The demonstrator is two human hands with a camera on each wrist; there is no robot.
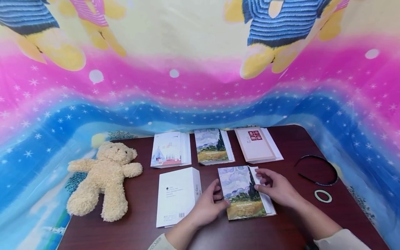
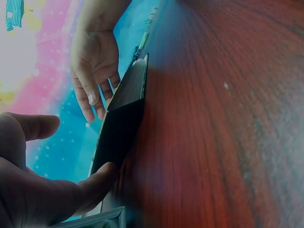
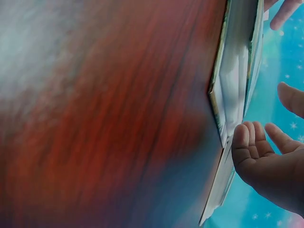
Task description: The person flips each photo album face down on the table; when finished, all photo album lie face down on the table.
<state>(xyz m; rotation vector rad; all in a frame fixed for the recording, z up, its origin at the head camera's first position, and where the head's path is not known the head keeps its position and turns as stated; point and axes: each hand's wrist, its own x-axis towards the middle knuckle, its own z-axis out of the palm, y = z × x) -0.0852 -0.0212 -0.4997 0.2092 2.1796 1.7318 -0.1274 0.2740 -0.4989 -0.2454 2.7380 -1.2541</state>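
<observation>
The left hand (image 1: pixel 207 205) and right hand (image 1: pixel 276 189) were closest to the camera, one on each side of the landscape booklet (image 1: pixel 243 194) lying flat at the front middle of the table (image 1: pixel 312 229). The left hand's grip was loose, with its fingertips touching the booklet's left edge and the thumb held apart from them. The right hand's fingers were relaxed too, resting on the top right corner where a few white pages fanned out from under the cover. Neither hand was actually clamped on anything.

My guess at the risk: with only light fingertip contact, those loose pages could have slid out or splayed further, and a nudge from the left could have skated the whole thing sideways on the smooth wood.

Just beside it on the left lay a white booklet (image 1: pixel 178 196). Behind those was a row of three stacks: a tent-picture one (image 1: pixel 170 149), another landscape one (image 1: pixel 212 146) and a beige one (image 1: pixel 256 144). A teddy bear (image 1: pixel 104 178) lay far left, with a black headband (image 1: pixel 318 170) and a small ring (image 1: pixel 323 196) off to the right.
</observation>
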